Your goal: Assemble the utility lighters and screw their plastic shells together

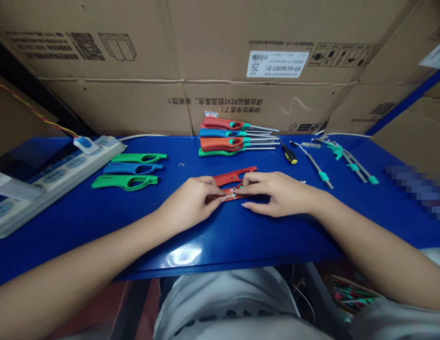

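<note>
My left hand pinches the near end of an orange-red lighter half shell between thumb and fingers. Small white and metal parts sit inside this shell. Over its right side, my right hand reaches with the index fingertip touching the inner parts, while the thumb stands apart below. The right hand hides much of the shell; a short metal tip shows beyond it. Just behind lies a second red half shell, its inner side facing up, partly covered by my right fingers.
Behind my hands lies a stack of assembled lighters, with a screwdriver beside it. Green and blue handle shells lie left, near a power strip. Small screws and metal lighter tubes rest on the table; cardboard walls the back.
</note>
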`<state>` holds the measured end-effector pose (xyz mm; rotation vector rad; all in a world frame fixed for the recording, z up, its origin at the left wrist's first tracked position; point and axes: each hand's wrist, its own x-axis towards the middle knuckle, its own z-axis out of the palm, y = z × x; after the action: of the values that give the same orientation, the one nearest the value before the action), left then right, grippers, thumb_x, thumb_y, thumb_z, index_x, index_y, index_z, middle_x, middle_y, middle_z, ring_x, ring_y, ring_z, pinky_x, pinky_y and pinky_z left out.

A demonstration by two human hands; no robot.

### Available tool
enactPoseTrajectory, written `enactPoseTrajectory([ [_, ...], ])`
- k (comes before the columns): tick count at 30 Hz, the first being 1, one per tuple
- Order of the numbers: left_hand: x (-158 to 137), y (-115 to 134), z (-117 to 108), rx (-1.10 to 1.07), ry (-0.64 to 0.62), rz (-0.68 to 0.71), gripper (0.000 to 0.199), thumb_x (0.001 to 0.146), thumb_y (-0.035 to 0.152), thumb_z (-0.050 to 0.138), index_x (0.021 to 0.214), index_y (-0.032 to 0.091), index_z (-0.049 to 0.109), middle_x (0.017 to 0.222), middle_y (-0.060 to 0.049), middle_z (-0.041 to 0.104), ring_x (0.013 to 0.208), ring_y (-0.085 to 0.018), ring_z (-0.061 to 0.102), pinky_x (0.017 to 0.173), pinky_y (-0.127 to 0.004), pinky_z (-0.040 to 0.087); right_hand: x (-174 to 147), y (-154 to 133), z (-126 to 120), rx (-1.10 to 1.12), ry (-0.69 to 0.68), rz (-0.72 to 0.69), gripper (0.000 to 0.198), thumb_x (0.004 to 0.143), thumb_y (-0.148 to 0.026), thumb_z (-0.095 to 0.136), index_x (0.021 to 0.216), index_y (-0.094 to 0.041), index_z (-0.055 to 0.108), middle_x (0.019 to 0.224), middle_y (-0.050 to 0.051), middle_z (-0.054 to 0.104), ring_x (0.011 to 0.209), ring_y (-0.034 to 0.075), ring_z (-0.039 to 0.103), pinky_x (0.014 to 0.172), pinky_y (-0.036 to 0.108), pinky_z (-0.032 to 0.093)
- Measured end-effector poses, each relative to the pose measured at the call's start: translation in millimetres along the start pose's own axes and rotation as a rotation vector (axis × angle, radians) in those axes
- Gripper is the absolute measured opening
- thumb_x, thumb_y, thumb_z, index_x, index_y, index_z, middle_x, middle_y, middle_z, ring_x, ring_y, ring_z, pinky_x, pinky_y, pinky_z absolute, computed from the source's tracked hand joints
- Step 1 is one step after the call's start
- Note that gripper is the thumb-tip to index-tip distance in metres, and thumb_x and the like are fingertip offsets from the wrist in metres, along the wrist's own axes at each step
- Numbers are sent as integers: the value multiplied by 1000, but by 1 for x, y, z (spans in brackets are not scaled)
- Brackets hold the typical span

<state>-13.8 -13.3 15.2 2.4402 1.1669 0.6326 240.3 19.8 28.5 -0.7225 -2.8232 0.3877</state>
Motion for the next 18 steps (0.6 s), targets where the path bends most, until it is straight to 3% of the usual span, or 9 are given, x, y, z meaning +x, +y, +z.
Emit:
enactPoseTrajectory([
  [4, 1, -2, 2, -39, 29, -30, 13, 88, 14, 70, 95, 18, 80, 83, -3, 72, 69, -13, 64, 65, -23, 48, -2, 7, -9, 71, 50, 41, 28, 93, -24, 57, 117, -20, 70, 108, 8, 66, 88, 18, 64, 78, 29, 49],
  [10, 1, -3, 2, -17, 82, -50, 10, 84, 17, 71, 92, 16, 76, 83, -2, 69, 63, -11, 60, 60, -24, 47, -2, 15, -11, 71, -57, 108, 16, 88, -17, 58, 100, -19, 69, 99, 6, 66, 78, 15, 60, 68, 26, 45],
  [13, 1, 0, 1, 101, 91, 48, 17, 88, 20, 67, 103, 16, 73, 92, -5, 68, 81, -18, 62, 73, -31, 51, -1, 15, -11, 98, -65, 117, 17, 85, -13, 58, 98, -19, 67, 95, 5, 66, 74, 14, 58, 65, 25, 42],
  [18, 1, 0, 7, 130, -32, 253, 28, 98, 18, 52, 123, 18, 64, 122, -10, 63, 114, -25, 56, 100, -41, 48, -1, 13, -12, 122, -64, 120, 17, 82, -10, 58, 95, -18, 67, 85, 2, 65, 70, 13, 57, 64, 24, 39],
])
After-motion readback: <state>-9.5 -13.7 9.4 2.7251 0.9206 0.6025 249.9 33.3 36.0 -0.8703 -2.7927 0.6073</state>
